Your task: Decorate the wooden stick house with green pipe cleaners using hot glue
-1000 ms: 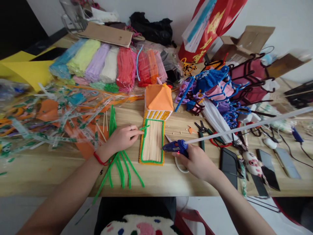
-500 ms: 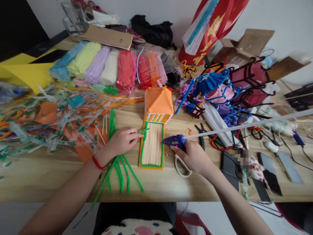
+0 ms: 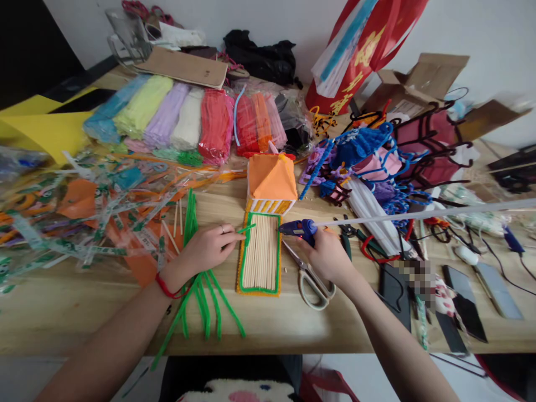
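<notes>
The right hand (image 3: 329, 258) is wrapped around a blue glue gun (image 3: 299, 228), its nozzle at the upper right edge of the stick panel (image 3: 260, 252) on the table (image 3: 268, 318). The left hand (image 3: 207, 245) pinches a green pipe cleaner (image 3: 247, 228) against the panel's left border.

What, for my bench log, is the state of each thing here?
left hand: pinching green pipe cleaner at the stick panel edge.
right hand: gripping glue gun.
glue gun: nozzle aimed at the stick panel, glue stick loaded.
scissors: lying flat on the table.
cardboard box: flaps open.
</notes>
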